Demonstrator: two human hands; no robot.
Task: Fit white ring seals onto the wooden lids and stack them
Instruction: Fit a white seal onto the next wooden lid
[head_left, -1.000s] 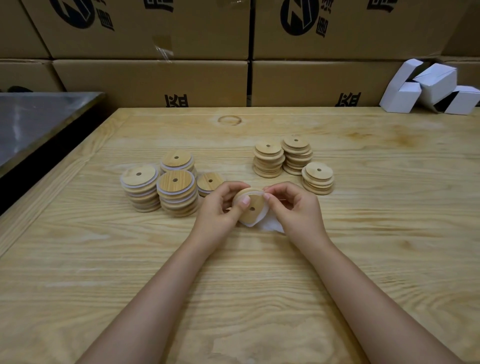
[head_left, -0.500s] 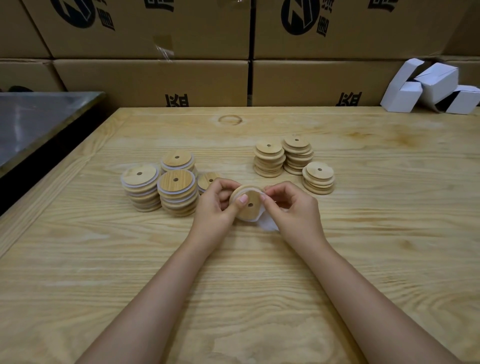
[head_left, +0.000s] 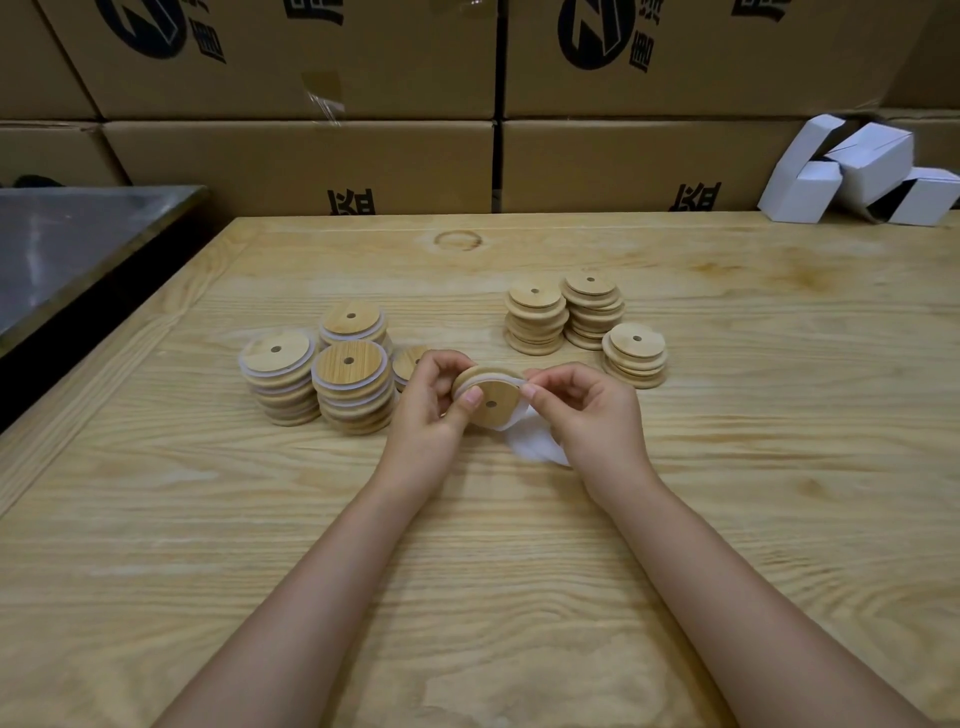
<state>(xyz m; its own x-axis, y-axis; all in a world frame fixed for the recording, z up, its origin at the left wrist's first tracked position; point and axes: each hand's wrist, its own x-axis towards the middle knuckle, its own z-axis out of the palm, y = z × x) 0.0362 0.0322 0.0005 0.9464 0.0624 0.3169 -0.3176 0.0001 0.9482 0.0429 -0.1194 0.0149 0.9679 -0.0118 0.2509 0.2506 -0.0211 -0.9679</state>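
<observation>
Left hand (head_left: 431, 410) grips the wooden lid (head_left: 491, 402) by its rim, thumb across the face; lid is tilted up off the desk (head_left: 727, 467), face toward the person, prob. so the rim is reachable all round; it sits just above the desk, approx mid-desk. Right hand (head_left: 587, 410) pinches the white ring seal (head_left: 485, 376) at the lid's upper right rim, pulling it over the edge; seal looks seated along the top arc, lower part hidden, so fit judged part done.

Loose seals (head_left: 530, 447) lie in a white heap on the desk under the right hand; handy for the next pick w/o reaching.

Finished stacks (head_left: 350, 364) stand left of the hands, white bands showing btwn lids; shortest stack (head_left: 408, 364) is just beside the left hand, partly hidden, likely where this lid goes. Bare stacks (head_left: 589, 291), three of them, stand right of ctr toward the far edge, no white on them; supply on one side, output on the other, so work passes across the hands.

Containers: cardboard cartons (head_left: 311, 156) piled behind the far edge, closed; contents not visible. Small white boxes (head_left: 857, 171) tumbled at the far right corner, some ends open and dark inside; can't tell what, if anything, they hold.
</observation>
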